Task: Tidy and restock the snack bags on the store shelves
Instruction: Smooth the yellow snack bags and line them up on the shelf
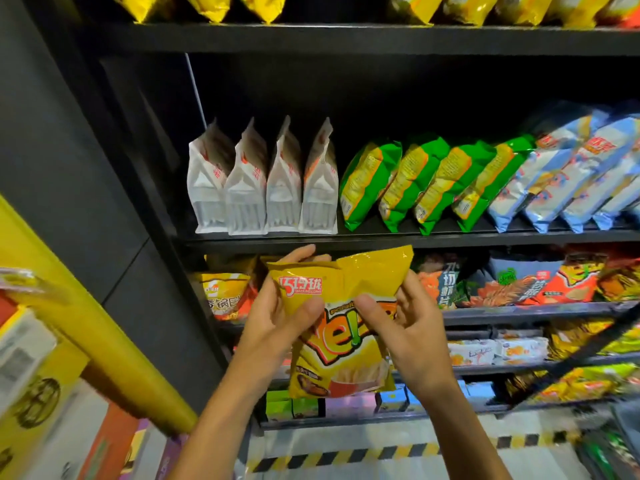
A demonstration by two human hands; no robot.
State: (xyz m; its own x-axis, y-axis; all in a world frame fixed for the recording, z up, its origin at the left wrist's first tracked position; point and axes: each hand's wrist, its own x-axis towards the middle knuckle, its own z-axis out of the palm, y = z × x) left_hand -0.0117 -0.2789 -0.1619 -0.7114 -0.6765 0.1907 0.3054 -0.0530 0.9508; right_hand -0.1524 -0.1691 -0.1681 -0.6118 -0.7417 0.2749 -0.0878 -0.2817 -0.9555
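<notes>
Both forearms rise from the bottom of the frame, the nearest things to the lens, as a person works a black shelving unit (346, 38) stocked with snacks. Rows stand on the middle shelf behind: blue bags (568, 174) leaning at the right, green bags (433, 185) tilted beside them, and four white pouches (263, 188) upright at the left. Held in front of the shelf below is the yellow snack bag (343, 327), upright, its printed face to the camera and its top creased. The left hand (277, 320) wraps the bag's left edge, thumb pressed on the front and fingers curled behind. The right hand (412, 327) takes the right side, thumb on the front near the middle with fingers bent round the edge.

Risk lies in the grip: the thumbs dig into an air-filled packet, and a harder squeeze could crush the contents or burst a seam. Slotting it in carelessly could also topple the leaning green bags, or leave it among the wrong brand, since matching yellow bags (485, 8) appear to sit on the top shelf.
</notes>
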